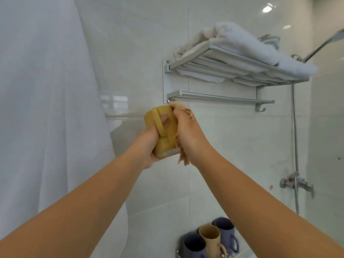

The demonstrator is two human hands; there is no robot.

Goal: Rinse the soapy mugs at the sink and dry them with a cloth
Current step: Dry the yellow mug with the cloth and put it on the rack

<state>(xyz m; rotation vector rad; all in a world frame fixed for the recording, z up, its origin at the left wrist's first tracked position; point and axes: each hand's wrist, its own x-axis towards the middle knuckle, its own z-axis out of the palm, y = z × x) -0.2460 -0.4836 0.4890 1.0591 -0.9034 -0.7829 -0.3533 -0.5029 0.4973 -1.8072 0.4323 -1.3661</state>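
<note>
Three mugs (210, 239) wait low down by the wall (wet or dry, I cannot tell). Higher up, the left hand (149, 144) grips a yellow mug (165, 131) while the right hand (188, 131) squeezes a tan cloth (181, 153) against it, so drying is partway done.

The beige crumpled cloth (183, 146) is mostly hidden behind the right hand (188, 131). At the lower edge, the frame cuts off the dark blue mug (194, 246) and tan mug (211, 239). The chrome shower head (339, 35) runs off the upper right.
</note>
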